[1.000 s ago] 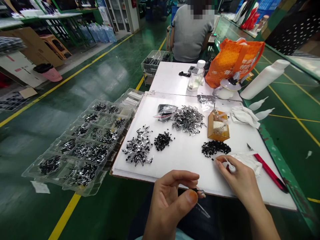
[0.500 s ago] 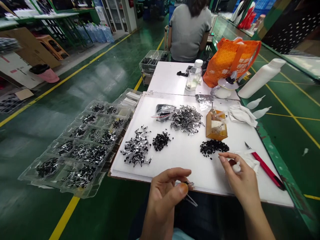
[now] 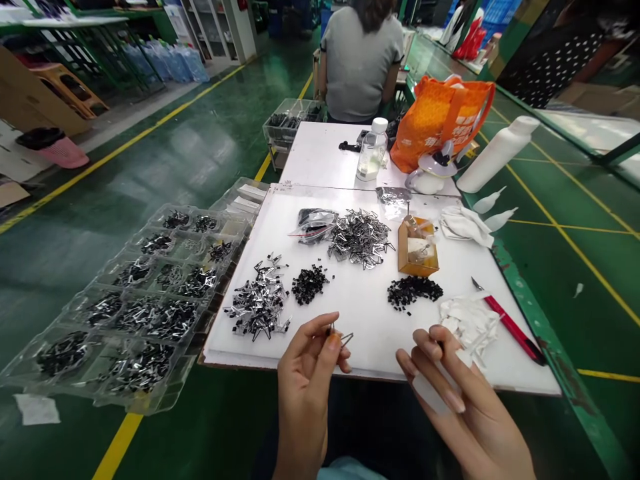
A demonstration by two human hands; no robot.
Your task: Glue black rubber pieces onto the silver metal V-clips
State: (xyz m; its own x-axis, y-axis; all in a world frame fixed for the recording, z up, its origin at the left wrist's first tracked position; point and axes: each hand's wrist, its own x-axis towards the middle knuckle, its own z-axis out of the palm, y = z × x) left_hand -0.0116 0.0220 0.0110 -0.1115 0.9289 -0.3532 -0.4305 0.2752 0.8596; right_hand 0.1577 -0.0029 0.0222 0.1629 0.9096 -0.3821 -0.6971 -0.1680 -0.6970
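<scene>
My left hand [image 3: 313,373] is pinched on a small metal clip [image 3: 346,339] at the table's front edge. To its right, my right hand [image 3: 450,387] is raised with a small white squeeze bottle [image 3: 431,393] held between its fingers; a tiny dark piece shows at the thumb and fingertip. Beyond my hands lie a pile of black bits [image 3: 414,292], a smaller pile of black bits [image 3: 310,285], a heap of bare metal clips [image 3: 361,237] and a heap of clips with black ends [image 3: 260,300].
A clear compartment tray [image 3: 187,343] of clips stands left of the white table [image 3: 360,353]. Rightward are a yellow box [image 3: 418,267], white cloth [image 3: 470,327] and red-handled knife [image 3: 515,330]. Farther back stand bottles and an orange bag [image 3: 440,123]; a person [image 3: 361,63] sits beyond.
My left hand has turned and risen with the clip. My right hand has drawn nearer and turned, so the white bottle shows more. The whole view has shifted slightly.
</scene>
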